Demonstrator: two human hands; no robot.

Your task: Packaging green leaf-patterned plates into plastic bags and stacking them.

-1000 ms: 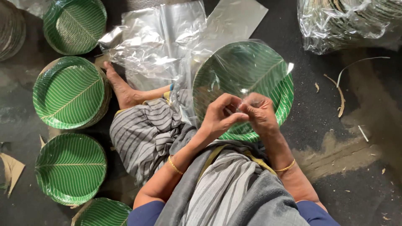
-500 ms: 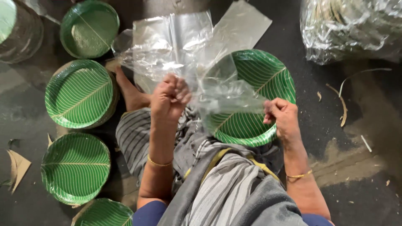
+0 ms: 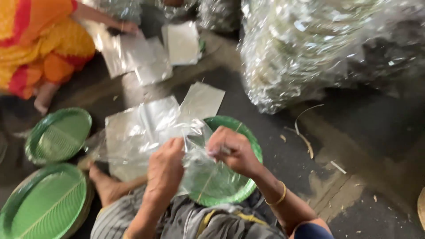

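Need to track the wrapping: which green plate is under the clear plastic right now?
The plate between both hands, under the plastic bag; the two at left lie bare.

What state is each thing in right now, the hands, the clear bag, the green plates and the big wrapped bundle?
left hand: closed, pinching the clear bag
right hand: closed, pinching the clear bag
clear bag: crumpled, stretched between both hands
green plate: in the lap, partly under the bag
plate stacks: unwrapped, on the floor
wrapped bundle: wrapped in clear film
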